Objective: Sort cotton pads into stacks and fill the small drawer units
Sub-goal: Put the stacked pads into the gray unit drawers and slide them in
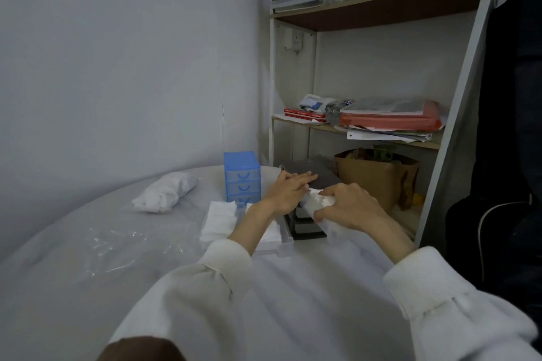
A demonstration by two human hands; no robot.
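A blue drawer unit (242,176) stands at the table's far side, its drawers closed. To its right a dark drawer unit (308,227) is mostly hidden behind my hands. My left hand (286,190) lies flat with straight fingers on top of the dark unit. My right hand (349,205) grips a white bundle of cotton pads (318,202) over that unit. Flat white cotton pads (218,220) lie stacked on the table left of my left wrist. A white pulled-out drawer (286,239) sits under my left forearm.
A plastic bag of white cotton (164,192) lies at the table's far left, with crinkled clear plastic (126,243) in front of it. A shelf unit (366,123) with papers and a brown paper bag (375,176) stands behind. A dark case (510,155) leans at the right.
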